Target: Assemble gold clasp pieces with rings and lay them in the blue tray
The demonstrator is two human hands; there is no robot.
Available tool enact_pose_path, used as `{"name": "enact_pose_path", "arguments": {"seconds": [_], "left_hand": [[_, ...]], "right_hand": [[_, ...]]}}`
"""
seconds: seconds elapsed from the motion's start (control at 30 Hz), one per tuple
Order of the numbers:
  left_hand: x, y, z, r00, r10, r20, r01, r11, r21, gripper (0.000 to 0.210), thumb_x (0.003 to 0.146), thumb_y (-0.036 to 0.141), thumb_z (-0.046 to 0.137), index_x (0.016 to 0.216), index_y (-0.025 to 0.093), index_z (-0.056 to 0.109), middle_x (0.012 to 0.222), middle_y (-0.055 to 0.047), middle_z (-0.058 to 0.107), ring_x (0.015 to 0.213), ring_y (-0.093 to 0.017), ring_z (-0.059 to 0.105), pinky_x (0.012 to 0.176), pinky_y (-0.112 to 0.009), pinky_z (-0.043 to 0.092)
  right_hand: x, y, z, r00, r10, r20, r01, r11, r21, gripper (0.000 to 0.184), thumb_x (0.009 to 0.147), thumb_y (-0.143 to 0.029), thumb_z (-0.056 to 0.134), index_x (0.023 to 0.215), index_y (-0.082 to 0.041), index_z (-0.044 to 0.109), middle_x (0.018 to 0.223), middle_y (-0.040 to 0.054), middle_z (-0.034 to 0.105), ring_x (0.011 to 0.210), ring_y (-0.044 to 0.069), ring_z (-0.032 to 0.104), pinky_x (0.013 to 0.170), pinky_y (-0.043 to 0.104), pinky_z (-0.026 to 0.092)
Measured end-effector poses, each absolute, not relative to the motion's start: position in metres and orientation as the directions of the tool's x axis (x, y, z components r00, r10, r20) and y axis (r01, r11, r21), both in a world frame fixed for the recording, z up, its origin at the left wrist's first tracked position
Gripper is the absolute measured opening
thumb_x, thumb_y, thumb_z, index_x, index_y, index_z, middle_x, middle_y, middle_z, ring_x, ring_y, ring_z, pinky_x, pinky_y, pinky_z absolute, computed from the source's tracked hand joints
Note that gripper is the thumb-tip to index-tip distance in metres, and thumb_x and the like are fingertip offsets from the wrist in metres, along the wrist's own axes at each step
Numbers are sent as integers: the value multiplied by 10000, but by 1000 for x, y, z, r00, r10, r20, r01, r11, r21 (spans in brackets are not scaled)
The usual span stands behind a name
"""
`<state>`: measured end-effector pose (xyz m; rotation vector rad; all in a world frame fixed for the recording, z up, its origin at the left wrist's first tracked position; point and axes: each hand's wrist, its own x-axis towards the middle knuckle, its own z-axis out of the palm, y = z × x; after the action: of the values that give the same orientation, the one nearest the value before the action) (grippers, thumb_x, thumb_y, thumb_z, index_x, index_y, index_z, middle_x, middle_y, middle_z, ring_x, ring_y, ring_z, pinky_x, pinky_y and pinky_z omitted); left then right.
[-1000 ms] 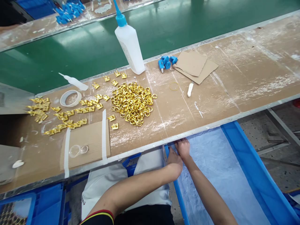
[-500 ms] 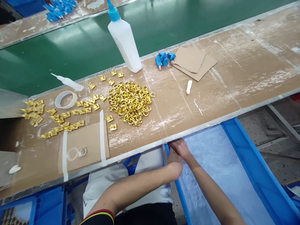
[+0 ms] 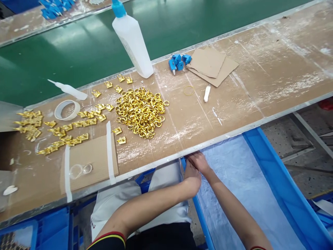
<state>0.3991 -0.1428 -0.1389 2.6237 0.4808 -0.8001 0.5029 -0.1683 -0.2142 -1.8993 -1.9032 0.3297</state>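
Observation:
My left hand (image 3: 193,175) and my right hand (image 3: 199,162) are close together at the near-left corner of a blue crate (image 3: 279,185), just below the table edge. The fingers of both look curled in, and the tips are partly hidden by the table edge and by each other. What they pinch, if anything, does not show. A pale bluish-white sheet (image 3: 234,187) lines the crate under my right forearm. On the table above lies a heap of gold rings (image 3: 140,113), with rows of small gold square pieces (image 3: 69,140) to its left.
A white bottle with a blue cap (image 3: 134,45) stands at the table's back edge, near a small dropper bottle (image 3: 71,91) and a tape roll (image 3: 58,114). Blue pieces (image 3: 179,64) and cardboard sheets (image 3: 208,62) lie farther right. A taped cardboard pad (image 3: 93,152) is at front left.
The camera view has shifted slightly, so the table items appear a little farther left and up. Both hands stay together at the crate corner with hardly any visible movement.

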Motion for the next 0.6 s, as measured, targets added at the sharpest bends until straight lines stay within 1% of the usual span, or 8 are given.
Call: {"name": "enact_pose_path", "arguments": {"seconds": [0.13,0.2,0.33,0.4,0.53,0.6], "left_hand": [[401,-141,-135,745,178,-643,401,-890,218,372,924,185,568,1245,127,747,1326,-195,710,1345,-405,539,1167,-593,322],[403,-139,-134,732,177,-658,407,-888,214,382,943,222,569,1278,132,729,1348,-200,698,1337,-403,553,1163,-587,330],[407,-138,-135,716,195,-671,427,-882,198,399,970,203,528,1322,123,698,1376,-222,674,1339,-390,565,1155,-591,334],[408,-138,-136,712,207,-671,438,-878,193,403,965,200,539,1328,116,692,1376,-231,671,1333,-394,569,1152,-595,336],[409,-139,-139,705,227,-671,458,-869,187,395,940,182,571,1309,157,710,1350,-202,696,1318,-393,575,1150,-607,324],[409,-139,-142,710,236,-663,466,-864,192,387,939,166,564,1293,139,718,1340,-200,702,1325,-385,567,1158,-585,317]], "right_hand": [[507,-172,-215,55,986,158,892,22,-451,245,982,-135,588,869,-206,793,812,67,766,800,210,673,768,314,491],[510,-174,-215,68,983,168,896,14,-444,252,995,-151,576,885,-199,798,812,73,768,802,211,681,780,317,495],[516,-172,-215,66,982,179,904,17,-427,270,997,-168,576,844,-193,797,777,73,764,772,207,683,775,311,500],[517,-170,-215,57,982,180,908,24,-419,277,989,-167,587,805,-198,791,761,67,759,749,204,677,763,306,498],[515,-169,-215,39,980,195,911,45,-411,278,976,-137,600,766,-189,776,764,68,758,730,199,670,738,293,487],[513,-169,-214,31,979,202,910,56,-410,281,975,-120,595,766,-185,772,775,69,761,726,196,671,731,288,483]]}}
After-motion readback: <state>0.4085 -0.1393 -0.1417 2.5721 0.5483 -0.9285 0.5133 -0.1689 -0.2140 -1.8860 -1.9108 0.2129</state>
